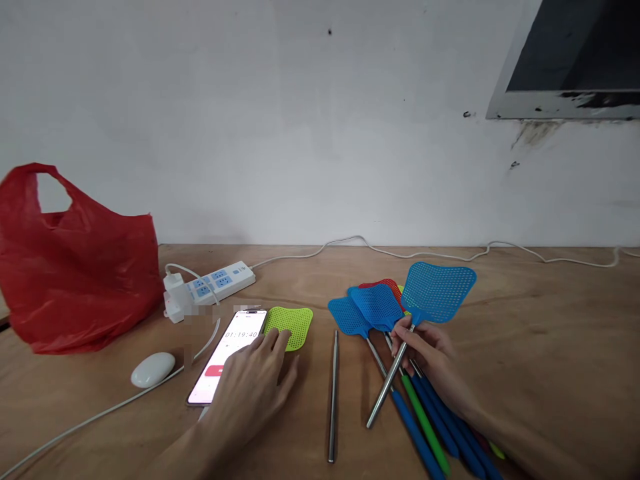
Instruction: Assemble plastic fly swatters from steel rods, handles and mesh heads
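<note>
My right hand (425, 347) pinches a blue fly swatter (439, 291) just below its mesh head; its bare metal rod slants down to the left. Under that hand lies a pile of fly swatters with blue heads (376, 305), a red head (391, 287) and blue and green handle grips (425, 423). My left hand (260, 373) has its fingers stretched over a yellow-green swatter head (295, 323), thumb apart; whether it presses on the mesh I cannot tell. Between both hands a loose metal rod (333, 400) lies on the table.
A lit phone (245, 327) showing a timer lies beside my left hand. Further left are a white mouse-shaped object (153, 369), a power strip (225, 283) with a plugged-in charger (177, 293), and a red plastic bag (80, 267). A white cable (420, 255) runs along the wall.
</note>
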